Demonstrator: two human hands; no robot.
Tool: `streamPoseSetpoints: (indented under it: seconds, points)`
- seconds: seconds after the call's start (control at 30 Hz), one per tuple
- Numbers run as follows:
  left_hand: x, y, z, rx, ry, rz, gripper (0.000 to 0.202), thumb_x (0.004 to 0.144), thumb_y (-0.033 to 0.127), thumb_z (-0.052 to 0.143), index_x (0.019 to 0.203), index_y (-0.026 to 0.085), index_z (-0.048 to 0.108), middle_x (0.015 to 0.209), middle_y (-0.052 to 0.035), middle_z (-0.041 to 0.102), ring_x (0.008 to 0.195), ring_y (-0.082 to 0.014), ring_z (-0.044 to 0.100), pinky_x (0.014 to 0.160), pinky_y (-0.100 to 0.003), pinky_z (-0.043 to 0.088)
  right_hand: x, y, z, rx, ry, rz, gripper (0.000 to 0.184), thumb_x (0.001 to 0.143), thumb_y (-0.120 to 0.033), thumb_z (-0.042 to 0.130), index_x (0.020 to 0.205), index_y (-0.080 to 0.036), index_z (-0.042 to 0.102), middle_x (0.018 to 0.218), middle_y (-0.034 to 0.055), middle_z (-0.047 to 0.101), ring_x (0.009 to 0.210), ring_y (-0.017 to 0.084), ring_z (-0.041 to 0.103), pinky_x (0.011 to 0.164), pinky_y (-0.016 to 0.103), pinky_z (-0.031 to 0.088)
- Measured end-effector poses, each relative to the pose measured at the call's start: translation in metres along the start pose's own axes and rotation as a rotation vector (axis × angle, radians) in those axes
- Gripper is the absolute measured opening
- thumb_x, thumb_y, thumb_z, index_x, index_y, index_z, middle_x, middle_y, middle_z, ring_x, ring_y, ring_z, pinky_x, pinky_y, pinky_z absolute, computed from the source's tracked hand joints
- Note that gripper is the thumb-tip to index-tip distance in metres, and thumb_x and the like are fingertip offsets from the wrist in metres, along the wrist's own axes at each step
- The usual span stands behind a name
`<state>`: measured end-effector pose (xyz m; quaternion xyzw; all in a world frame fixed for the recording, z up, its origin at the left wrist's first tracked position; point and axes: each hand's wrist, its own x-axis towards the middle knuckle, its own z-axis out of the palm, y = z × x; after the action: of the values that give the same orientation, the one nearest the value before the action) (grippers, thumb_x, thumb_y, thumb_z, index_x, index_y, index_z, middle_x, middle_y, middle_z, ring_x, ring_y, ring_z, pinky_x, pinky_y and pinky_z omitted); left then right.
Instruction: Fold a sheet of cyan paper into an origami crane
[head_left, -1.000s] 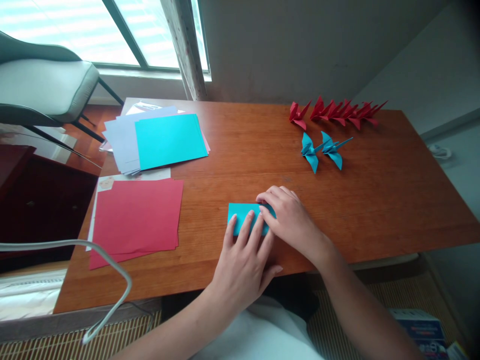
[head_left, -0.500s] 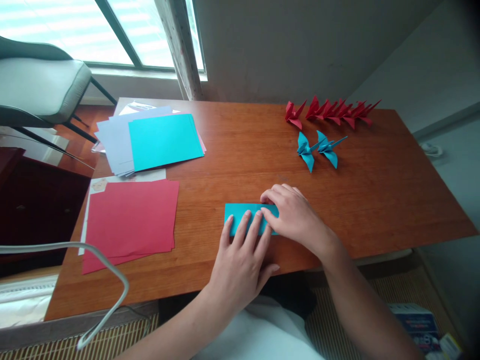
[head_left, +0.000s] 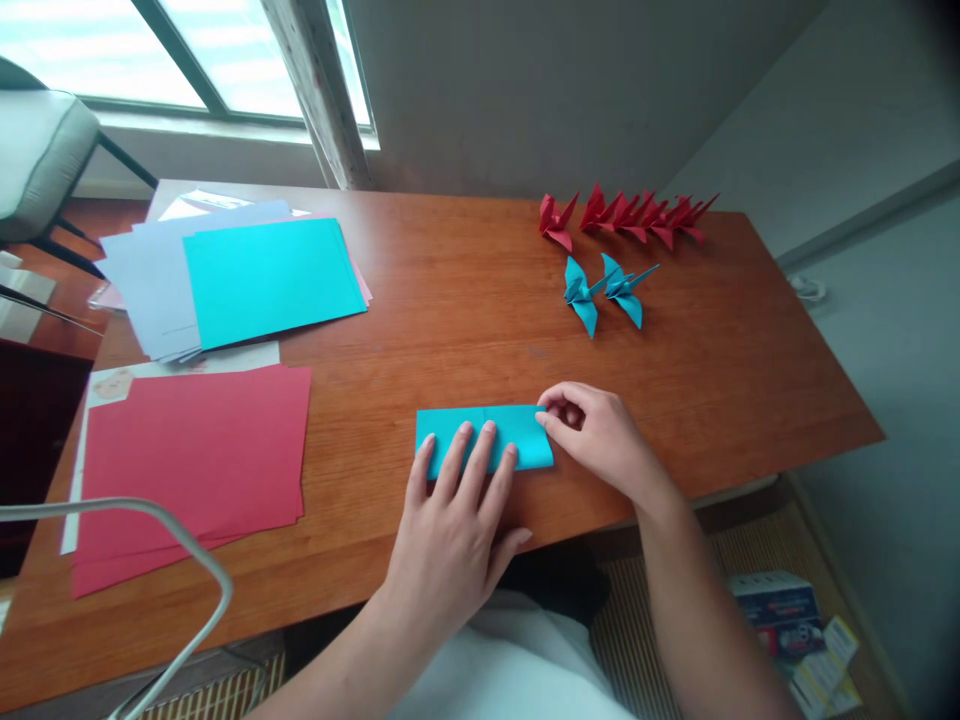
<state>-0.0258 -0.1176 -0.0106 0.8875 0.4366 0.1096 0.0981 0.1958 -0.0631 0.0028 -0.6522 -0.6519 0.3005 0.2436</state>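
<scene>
A blue sheet of paper (head_left: 525, 440), folded into a long rectangle with a short crease at its upper middle, lies near the table's front edge. My left hand (head_left: 457, 510) rests on it palm down, fingers spread flat over its lower left and middle. At the upper right corner, my right hand (head_left: 592, 430) pinches the paper between thumb and forefinger. The right end bulges slightly at its lower fold. Two blue paper cranes (head_left: 581, 295) stand farther back, with a row of several red paper cranes (head_left: 645, 215) behind them.
To the left lie a stack of red paper (head_left: 195, 450) and, behind it, blue sheets (head_left: 274, 280) on white papers (head_left: 150, 270). A pale cable or tube (head_left: 202, 560) curves across the front left. The table (head_left: 435, 290) ends at a wall at the back.
My right hand has slid right to the paper's upper right corner and pinches it there. The left hand stays on the paper. The whole view has shifted somewhat to the right.
</scene>
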Motion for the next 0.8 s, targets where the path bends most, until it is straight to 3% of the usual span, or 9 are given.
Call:
streamPoseSetpoints:
  seconds: [0.8]
  points:
    - [0.0013,0.0007,-0.0022,0.004,-0.026,-0.001,0.069,0.096,0.060,0.050,0.153,0.021,0.046,0.164,-0.0097,0.035,0.150,-0.0360,0.033,0.124,-0.057,0.014,-0.0006,0.0027,0.0022,-0.016,0.040,-0.005,0.011,0.088,-0.019,0.064,0.081,-0.021,0.072,0.079,0.0004,0.072,0.066,0.015,0.060,0.065,0.028,0.046]
